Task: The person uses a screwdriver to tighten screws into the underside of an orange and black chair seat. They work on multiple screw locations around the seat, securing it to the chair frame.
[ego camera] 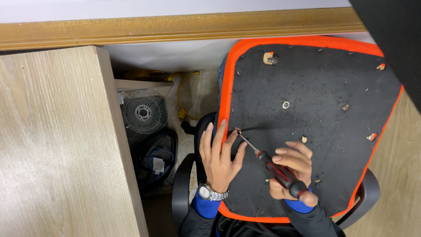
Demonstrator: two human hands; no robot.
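Right hand (291, 169) clenched around red-and-black screwdriver (274, 169), tip at a screw (238, 130) near the orange-rimmed seat underside's (315, 123) left edge. Left hand (218, 160) flat beside it, fingers (217, 138) released. Table (57, 145) left, small fan (144, 112) and cables below.

Seat base (315, 114): black underside with orange mesh edging. Screwdriver (280, 173): red-and-black handle, silver shaft; wristwatch (209, 192) silver, sleeve cuffs (206, 206) blue. Bench (57, 145): pale wood grain; fan (144, 111) has a grey wire grille, cable (186, 98) yellow.
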